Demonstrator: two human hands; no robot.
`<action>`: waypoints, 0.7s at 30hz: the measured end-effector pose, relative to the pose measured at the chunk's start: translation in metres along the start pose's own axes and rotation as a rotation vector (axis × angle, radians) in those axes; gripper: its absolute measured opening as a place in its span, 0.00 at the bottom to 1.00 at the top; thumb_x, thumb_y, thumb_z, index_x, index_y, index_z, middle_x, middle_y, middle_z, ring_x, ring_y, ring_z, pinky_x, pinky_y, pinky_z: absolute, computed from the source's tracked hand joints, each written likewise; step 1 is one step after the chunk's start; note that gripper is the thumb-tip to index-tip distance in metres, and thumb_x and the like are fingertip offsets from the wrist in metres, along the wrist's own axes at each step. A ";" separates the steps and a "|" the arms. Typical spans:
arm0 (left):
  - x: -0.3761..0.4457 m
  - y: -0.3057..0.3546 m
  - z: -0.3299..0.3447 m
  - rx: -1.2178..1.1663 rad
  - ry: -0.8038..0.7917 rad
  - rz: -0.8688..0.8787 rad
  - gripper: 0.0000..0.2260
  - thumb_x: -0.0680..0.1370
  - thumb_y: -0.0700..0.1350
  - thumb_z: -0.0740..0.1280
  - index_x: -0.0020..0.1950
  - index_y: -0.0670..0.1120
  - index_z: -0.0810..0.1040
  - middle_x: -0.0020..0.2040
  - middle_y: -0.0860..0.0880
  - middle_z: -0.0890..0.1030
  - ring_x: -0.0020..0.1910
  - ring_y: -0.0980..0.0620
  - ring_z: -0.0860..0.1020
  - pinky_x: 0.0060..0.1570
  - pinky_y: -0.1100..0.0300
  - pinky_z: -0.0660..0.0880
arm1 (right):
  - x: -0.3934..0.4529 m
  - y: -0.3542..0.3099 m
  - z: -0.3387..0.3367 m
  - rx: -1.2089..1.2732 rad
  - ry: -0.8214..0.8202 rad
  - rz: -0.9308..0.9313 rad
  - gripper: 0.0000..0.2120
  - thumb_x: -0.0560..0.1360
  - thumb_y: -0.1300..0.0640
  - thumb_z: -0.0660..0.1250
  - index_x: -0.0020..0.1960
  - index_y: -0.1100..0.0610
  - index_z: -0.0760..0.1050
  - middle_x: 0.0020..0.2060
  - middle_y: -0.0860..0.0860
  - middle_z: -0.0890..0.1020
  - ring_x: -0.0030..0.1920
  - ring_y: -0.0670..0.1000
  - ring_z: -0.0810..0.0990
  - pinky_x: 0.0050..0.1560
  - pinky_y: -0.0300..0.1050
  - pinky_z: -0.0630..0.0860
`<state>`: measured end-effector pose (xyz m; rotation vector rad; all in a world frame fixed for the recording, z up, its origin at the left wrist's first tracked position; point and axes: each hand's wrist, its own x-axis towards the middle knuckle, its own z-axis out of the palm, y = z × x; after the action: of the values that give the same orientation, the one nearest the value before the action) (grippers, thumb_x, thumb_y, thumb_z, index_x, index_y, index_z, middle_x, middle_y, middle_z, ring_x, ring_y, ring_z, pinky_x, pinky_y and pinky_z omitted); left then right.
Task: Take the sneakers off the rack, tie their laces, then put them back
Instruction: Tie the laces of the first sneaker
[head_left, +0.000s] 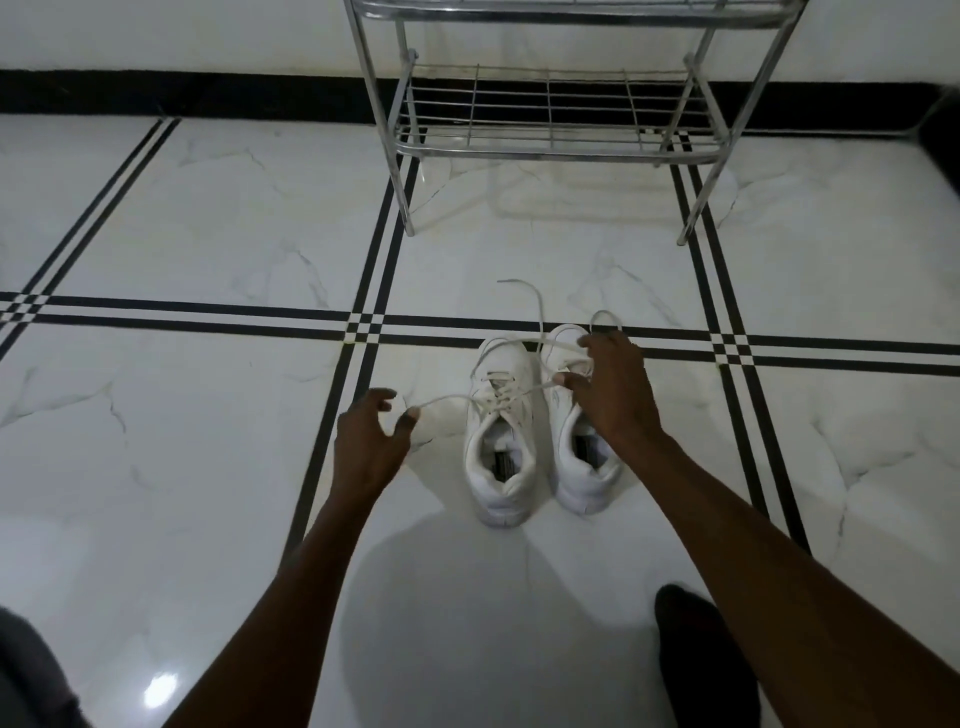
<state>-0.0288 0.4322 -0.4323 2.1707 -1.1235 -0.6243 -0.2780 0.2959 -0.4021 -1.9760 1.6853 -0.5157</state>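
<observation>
Two white sneakers stand side by side on the tiled floor, heels toward me. The left sneaker (500, 441) has its laces pulled out to both sides. My left hand (371, 436) pinches one lace end (441, 400) left of that shoe. My right hand (613, 389) hovers over the right sneaker (582, 467), hiding its front, and pinches the other lace end. More loose lace (535, 306) curls on the floor beyond the toes.
A chrome wire shoe rack (545, 124) stands against the wall beyond the sneakers, with nothing on its lower shelf. Black stripes cross the white marble floor (208, 234). A dark foot (696, 654) rests at bottom right and dark cloth shows at bottom left.
</observation>
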 end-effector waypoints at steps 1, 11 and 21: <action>0.002 0.006 0.004 -0.011 -0.014 0.072 0.18 0.78 0.49 0.71 0.65 0.45 0.78 0.60 0.46 0.82 0.60 0.47 0.78 0.61 0.47 0.75 | 0.001 0.000 0.002 0.011 -0.043 -0.074 0.24 0.67 0.55 0.80 0.60 0.58 0.80 0.58 0.57 0.81 0.58 0.59 0.78 0.58 0.57 0.77; 0.015 0.047 0.037 -0.012 -0.229 0.291 0.08 0.81 0.39 0.65 0.56 0.42 0.83 0.53 0.45 0.86 0.54 0.49 0.83 0.58 0.54 0.78 | -0.001 -0.021 0.021 -0.146 -0.311 -0.288 0.09 0.76 0.59 0.67 0.46 0.50 0.85 0.41 0.48 0.87 0.45 0.51 0.84 0.55 0.56 0.77; 0.024 0.030 0.031 0.346 -0.168 0.444 0.11 0.78 0.37 0.68 0.55 0.47 0.87 0.42 0.49 0.89 0.38 0.50 0.85 0.58 0.49 0.78 | -0.004 -0.019 0.019 -0.462 -0.251 -0.281 0.10 0.74 0.58 0.68 0.51 0.47 0.84 0.47 0.48 0.87 0.53 0.53 0.82 0.61 0.53 0.64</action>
<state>-0.0527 0.3890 -0.4363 2.0595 -1.8512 -0.4388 -0.2524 0.3045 -0.4066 -2.5029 1.4691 0.0456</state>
